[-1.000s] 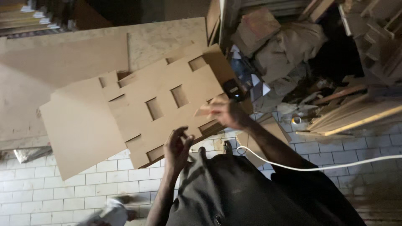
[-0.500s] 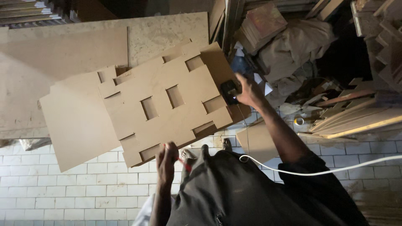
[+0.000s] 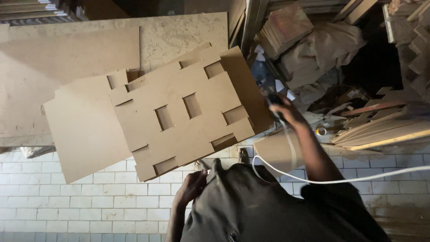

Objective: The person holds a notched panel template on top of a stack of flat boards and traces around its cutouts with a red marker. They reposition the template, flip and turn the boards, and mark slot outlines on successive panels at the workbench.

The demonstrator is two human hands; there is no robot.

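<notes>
The biggest thing was the big flat board (image 3: 67,58) that lay far above both hands, flat so other boards could rest on it. On top of it sat the plain board (image 3: 85,130), up and to the left of the left hand (image 3: 190,188). It lay flat too, so it made a base for the next piece.

The board with holes (image 3: 188,112) lay across the plain board. It had square holes cut through it and notches along its edges. It sat just above the left hand and to the left of the right hand (image 3: 286,112). It was tilted a bit, with one corner hanging over the white tiled floor (image 3: 67,201).

A heap of wood scraps (image 3: 380,130) lay to the right of the right hand, out of the way.

The right hand was stretched out by the right edge of the board with holes. Its fingers were closed around a small dark tool (image 3: 274,99). A white cord (image 3: 313,179) ran back from that hand, past the arm.

The left hand hung low by the person's waist, close to the board's bottom edge but not touching it. Its fingers were curled in, and I could not tell if they held anything.
</notes>
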